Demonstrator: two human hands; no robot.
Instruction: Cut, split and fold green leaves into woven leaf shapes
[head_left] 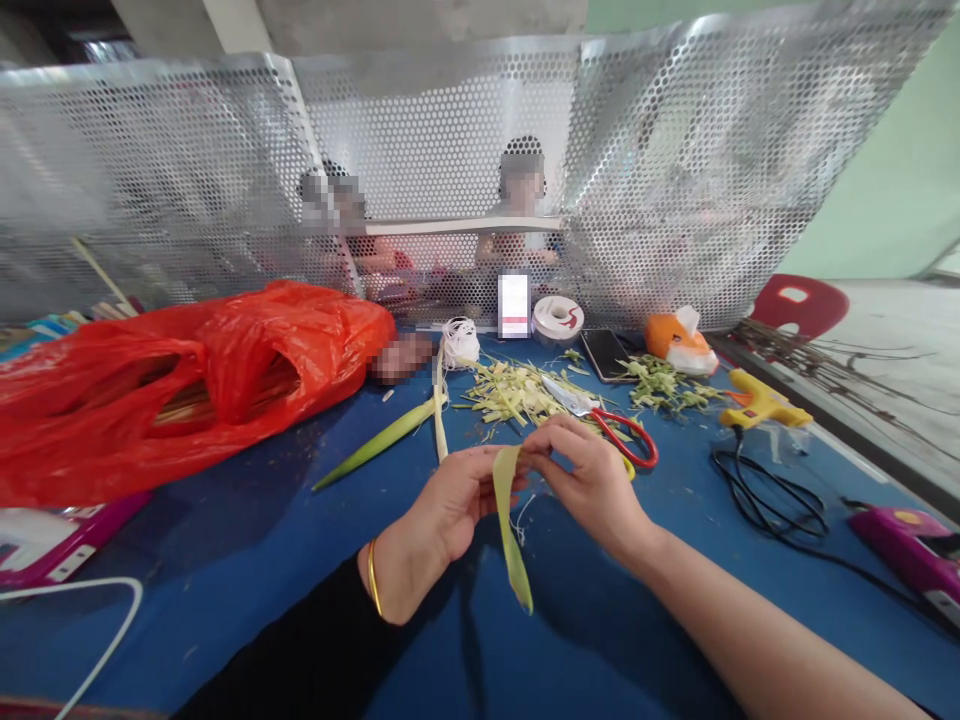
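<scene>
leaf strip (511,540) is pale yellow-green, long and narrow, with smooth surface and a pointed lower end. it hangs in the air above the blue bench (225,560), close in front of the person, and its top part is folded over between the two hands. left hand (442,515) is closed on the top of the strip with thumb and fingers. right hand (592,480) pinches the same folded top from the other side. scissors (626,440) with red handles lie just behind the right hand, beside a heap of leaf cuttings (517,392).
</scene>
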